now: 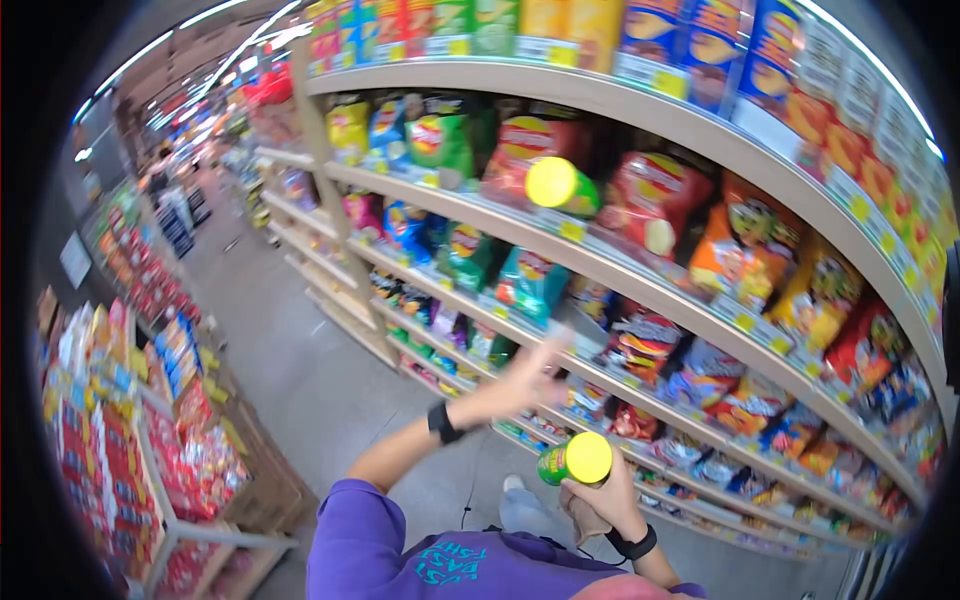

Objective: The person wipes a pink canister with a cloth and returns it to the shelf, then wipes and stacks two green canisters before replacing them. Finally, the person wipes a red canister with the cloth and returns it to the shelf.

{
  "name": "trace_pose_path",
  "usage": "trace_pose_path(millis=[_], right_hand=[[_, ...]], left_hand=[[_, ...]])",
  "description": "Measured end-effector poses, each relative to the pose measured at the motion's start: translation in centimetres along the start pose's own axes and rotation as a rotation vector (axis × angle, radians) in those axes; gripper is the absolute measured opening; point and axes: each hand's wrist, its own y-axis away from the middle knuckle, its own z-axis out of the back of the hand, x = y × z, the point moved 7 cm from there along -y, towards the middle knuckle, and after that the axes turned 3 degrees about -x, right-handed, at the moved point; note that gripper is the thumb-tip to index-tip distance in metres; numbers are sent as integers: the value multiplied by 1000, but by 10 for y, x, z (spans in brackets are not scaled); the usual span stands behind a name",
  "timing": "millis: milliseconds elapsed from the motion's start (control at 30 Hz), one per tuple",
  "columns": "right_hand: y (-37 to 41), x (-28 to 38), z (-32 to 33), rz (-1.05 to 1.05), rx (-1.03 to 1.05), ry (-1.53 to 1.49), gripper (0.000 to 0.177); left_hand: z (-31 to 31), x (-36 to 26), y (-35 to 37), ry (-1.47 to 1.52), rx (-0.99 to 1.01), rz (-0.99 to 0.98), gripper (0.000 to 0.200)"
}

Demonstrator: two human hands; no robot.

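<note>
My right hand [610,500] is wrapped round a green can with a yellow lid [588,458], close in front of my body. My left hand [530,380] is stretched toward the shelves, fingers apart and blurred by motion, with nothing seen in it. Above it, another green can with a yellow lid [552,183] lies on its side on the chip shelf, between red chip bags [650,195].
Long shelves [480,220] of chip bags run across the front and right, with tall cans [712,45] on top. At the left stand stacked red packets [195,450] on a rack beside a cardboard box [270,470]. An aisle [270,300] stretches away between them.
</note>
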Motion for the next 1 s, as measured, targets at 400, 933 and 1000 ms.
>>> trace_pose_path(millis=[400, 933, 1000], right_hand=[[-91, 48, -179, 256, 1014, -241, 80], [-176, 140, -189, 337, 887, -507, 49], [-152, 149, -193, 590, 930, -468, 46]], left_hand=[[29, 75, 174, -259, -820, 167, 87], [26, 55, 221, -634, -1542, 400, 68], [28, 37, 203, -674, -1524, 319, 69]])
